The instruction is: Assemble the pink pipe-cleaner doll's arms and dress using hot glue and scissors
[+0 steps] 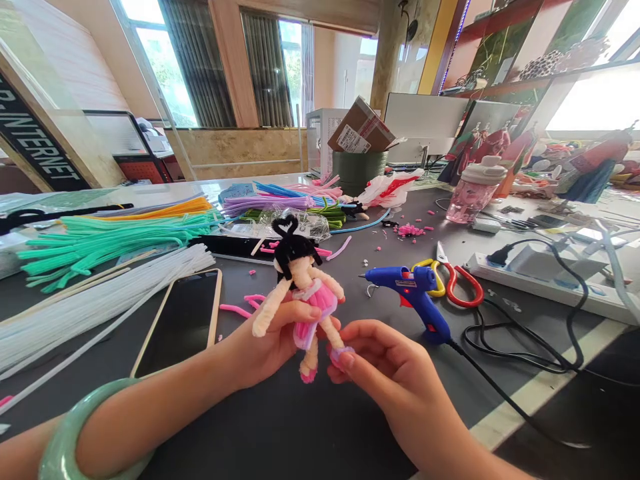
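Observation:
A pipe-cleaner doll with black hair, cream limbs and a pink dress is held upright above the dark table. My left hand is closed around its body, thumb across the dress. With my right hand I pinch the doll's foot on the right, which wears a lilac and pink shoe. The other foot, in a pink shoe, hangs free. Just beyond my right hand lies a blue glue gun with a small red light on it.
Left of my hands lies a phone beside white pipe cleaners and green ones. At right are scissors, a power strip, looped black cables and a pink bottle. Pink scraps are scattered behind.

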{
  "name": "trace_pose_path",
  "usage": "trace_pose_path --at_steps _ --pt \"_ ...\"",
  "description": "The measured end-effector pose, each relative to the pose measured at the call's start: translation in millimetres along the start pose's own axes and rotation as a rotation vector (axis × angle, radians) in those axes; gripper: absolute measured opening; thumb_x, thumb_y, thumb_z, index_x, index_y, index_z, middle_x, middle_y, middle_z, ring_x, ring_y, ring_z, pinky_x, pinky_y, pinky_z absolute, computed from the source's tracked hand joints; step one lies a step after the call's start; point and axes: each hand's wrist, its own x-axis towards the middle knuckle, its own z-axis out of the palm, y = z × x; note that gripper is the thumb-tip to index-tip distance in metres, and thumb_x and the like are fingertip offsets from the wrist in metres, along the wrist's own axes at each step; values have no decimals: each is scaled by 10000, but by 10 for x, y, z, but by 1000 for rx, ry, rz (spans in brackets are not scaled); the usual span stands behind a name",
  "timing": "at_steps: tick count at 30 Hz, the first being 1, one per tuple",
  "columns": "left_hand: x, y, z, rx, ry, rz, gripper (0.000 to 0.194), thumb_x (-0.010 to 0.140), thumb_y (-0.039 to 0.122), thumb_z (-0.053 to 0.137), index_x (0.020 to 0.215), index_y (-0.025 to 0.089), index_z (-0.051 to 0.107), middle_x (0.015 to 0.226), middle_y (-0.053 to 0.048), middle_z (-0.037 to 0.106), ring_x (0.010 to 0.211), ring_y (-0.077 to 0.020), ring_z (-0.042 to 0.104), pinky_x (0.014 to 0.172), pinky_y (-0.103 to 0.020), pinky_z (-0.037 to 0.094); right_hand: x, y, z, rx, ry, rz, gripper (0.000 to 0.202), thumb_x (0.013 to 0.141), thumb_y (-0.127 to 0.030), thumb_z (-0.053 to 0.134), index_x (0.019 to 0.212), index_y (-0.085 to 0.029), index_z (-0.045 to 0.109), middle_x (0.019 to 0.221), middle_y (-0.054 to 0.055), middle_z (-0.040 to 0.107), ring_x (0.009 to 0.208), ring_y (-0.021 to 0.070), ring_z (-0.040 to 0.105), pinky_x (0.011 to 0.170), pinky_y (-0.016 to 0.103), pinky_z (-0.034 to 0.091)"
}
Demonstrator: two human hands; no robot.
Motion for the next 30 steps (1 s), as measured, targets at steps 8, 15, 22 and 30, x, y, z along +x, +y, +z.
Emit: trace_pose_path --at_steps 8,15,22,30 --pt "-1 -2 -33 12 -90 0 295 783 152 488 1066 92 545 705 -93 742 413 -134 630 353 -178 490 20 2 -39 179 -100 73 171 732 -278 752 840 -165 683 728 -12 682 625 67 643 620 161 535" --pt "-7 -4 -34 -40 -109 13 280 795 150 500 1071 121 539 783 -47 725 507 -145 673 370 -167 506 24 10 -50 209 -97 72 164 714 -264 767 817 -161 691 712 -9 688 628 79 650 624 170 545" --pt "-75 -3 88 -14 108 57 320 771 190 589 1079 170 504 795 -17 685 499 -147 647 386 -208 510 44 47 -111 -2 -78 -21 213 673 -216 790 849 -215 670 808 -21 693 756 91 643 712 166 537" --pt "-96 -51 101 9 62 63 258 834 215 523 1087 165 532 635 19 687 609 -170 673 879 -408 479 24 61 -128 -166 24 -207 213 679 -193 767 840 -230 633 838 -12 686 798 138 664 722 213 571"
